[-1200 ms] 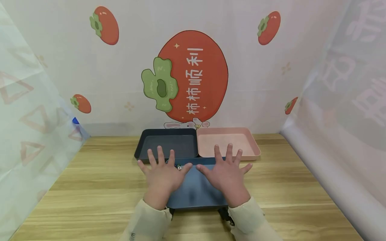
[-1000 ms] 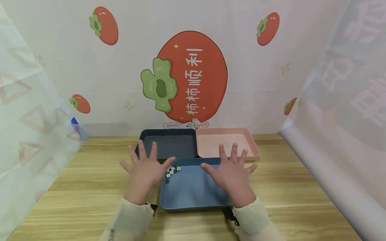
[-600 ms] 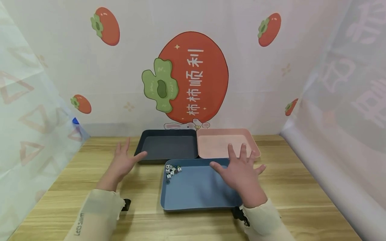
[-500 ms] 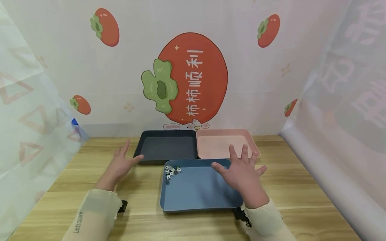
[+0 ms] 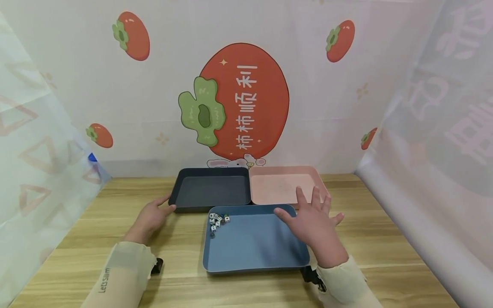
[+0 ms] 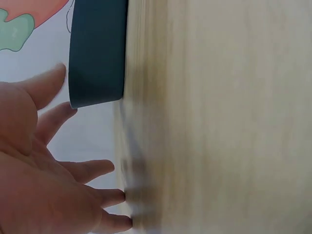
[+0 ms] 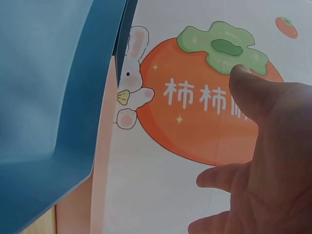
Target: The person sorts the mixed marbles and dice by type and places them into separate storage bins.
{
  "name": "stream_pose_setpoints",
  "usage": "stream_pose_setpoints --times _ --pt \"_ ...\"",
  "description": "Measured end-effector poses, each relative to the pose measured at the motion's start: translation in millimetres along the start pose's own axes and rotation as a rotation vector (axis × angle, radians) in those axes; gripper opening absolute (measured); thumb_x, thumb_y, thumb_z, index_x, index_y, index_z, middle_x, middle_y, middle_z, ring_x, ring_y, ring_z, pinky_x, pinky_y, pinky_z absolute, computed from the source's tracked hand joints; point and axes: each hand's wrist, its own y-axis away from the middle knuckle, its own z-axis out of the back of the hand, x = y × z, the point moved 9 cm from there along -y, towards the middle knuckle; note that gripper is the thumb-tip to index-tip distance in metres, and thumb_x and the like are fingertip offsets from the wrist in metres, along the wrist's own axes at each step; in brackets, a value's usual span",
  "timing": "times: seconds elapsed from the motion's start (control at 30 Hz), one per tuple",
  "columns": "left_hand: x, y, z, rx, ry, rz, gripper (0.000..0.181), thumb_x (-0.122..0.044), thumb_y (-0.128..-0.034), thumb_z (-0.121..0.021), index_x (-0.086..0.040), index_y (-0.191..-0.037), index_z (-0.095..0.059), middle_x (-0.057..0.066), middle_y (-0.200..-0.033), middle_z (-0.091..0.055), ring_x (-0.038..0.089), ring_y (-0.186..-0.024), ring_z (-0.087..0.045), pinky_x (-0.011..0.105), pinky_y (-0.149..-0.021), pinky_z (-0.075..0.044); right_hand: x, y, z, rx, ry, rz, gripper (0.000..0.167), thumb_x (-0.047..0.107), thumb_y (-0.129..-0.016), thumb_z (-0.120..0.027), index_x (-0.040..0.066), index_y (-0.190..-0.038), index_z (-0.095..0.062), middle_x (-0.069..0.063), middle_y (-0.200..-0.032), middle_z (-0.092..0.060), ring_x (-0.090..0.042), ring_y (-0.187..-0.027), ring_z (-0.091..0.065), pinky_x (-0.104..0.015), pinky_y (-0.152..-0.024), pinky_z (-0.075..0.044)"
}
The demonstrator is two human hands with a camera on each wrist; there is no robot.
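Seemingly jumbled dice (image 5: 218, 224), right hand (image 5: 313, 226) part-hiding pink tray (image 5: 273, 184)

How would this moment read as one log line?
left hand: at black rectangular tray, left end | right hand: spread, holding nothing | small white dice: in blue rectangular tray, far-left corner

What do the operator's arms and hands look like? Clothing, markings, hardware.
Left hand and right hand: bare, no gloves. Left sleeve and right sleeve: long, cream, uneven cuff edges. Dark lettering on the left one, apparently "Let's slim". Small black pieces at both wrists. No cables visible.
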Motion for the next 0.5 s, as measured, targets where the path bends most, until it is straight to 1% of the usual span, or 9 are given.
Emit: stream_pose_setpoints --times 0.07,0.2,0.27,0.3,0.4,0.47,0.5 --pt "1.6 -0.4 -0.4 -0.005 0.0 0.006 0.068 -0.038 -0.1034 -0.055 -0.014 -0.16 -0.025 0.027 -0.161 -0.013 0.051 -0.144 -0.008 0.066 -0.112 -0.014 -0.5 -0.1 -0.7 0.004 -0.007 0.001 0.114 0.091 -0.078 -0.035 0.014 -0.161 -0.019 -0.032 -0.16 0.004 -0.059 -0.14 0.014 -0.088 -0.09 0.006" --pt "2.9 -1.2 1.0 -0.011 -0.019 0.01 0.068 -0.039 -0.1035 -0.054 -0.015 -0.159 -0.026 0.028 -0.16 -0.014 0.053 -0.143 -0.009 0.067 -0.111 -0.014 -1.1 -0.9 0.3 0.009 -0.028 0.009 0.109 0.086 -0.083 -0.041 0.013 -0.161 -0.019 -0.031 -0.16 0.005 -0.058 -0.14 0.014 -0.088 -0.09 0.006" --pt "3.5 -2.1 1.2 -0.01 -0.029 0.012 0.068 -0.04 -0.1032 -0.055 -0.015 -0.159 -0.026 0.028 -0.16 -0.015 0.053 -0.143 -0.009 0.066 -0.111 -0.015 -1.0 -2.4 2.8 0.006 -0.058 0.03 0.105 0.082 -0.085 -0.045 0.013 -0.161 -0.02 -0.031 -0.161 0.003 -0.058 -0.142 0.009 -0.087 -0.092 0.003" --pt "4.0 -2.4 1.4 -0.008 -0.026 0.014 0.068 -0.04 -0.1031 -0.055 -0.015 -0.159 -0.026 0.028 -0.16 -0.014 0.053 -0.143 -0.009 0.066 -0.111 -0.015 0.0 -3.6 5.0 0.003 -0.078 0.051 0.103 0.079 -0.087 -0.047 0.012 -0.16 -0.021 -0.031 -0.161 0.0 -0.057 -0.142 0.005 -0.087 -0.093 -0.001" --pt "5.3 -3.1 1.2 -0.006 -0.02 0.023 0.068 -0.04 -0.1029 -0.055 -0.016 -0.159 -0.026 0.028 -0.16 -0.014 0.053 -0.143 -0.009 0.066 -0.111 -0.015 4.8 -8.5 14.8 -0.014 -0.202 0.156 0.094 0.068 -0.091 -0.056 0.008 -0.158 -0.028 -0.029 -0.16 -0.011 -0.053 -0.144 -0.009 -0.08 -0.102 -0.015" --pt "5.8 -2.9 0.7 -0.007 -0.014 0.029 0.067 -0.039 -0.103 -0.056 -0.017 -0.159 -0.026 0.027 -0.16 -0.014 0.052 -0.143 -0.009 0.066 -0.112 -0.015 7.7 -13.4 22.9 -0.027 -0.314 0.231 0.087 0.06 -0.092 -0.061 0.007 -0.156 -0.033 -0.026 -0.159 -0.021 -0.048 -0.144 -0.019 -0.073 -0.104 -0.025" --pt "6.0 -2.7 0.7 -0.005 -0.01 0.032 0.068 -0.039 -0.103 -0.056 -0.017 -0.159 -0.026 0.027 -0.161 -0.013 0.052 -0.143 -0.008 0.066 -0.112 -0.014 8.9 -16.2 26.4 -0.024 -0.375 0.262 0.084 0.056 -0.093 -0.064 0.008 -0.156 -0.035 -0.024 -0.159 -0.023 -0.045 -0.144 -0.021 -0.07 -0.105 -0.028"
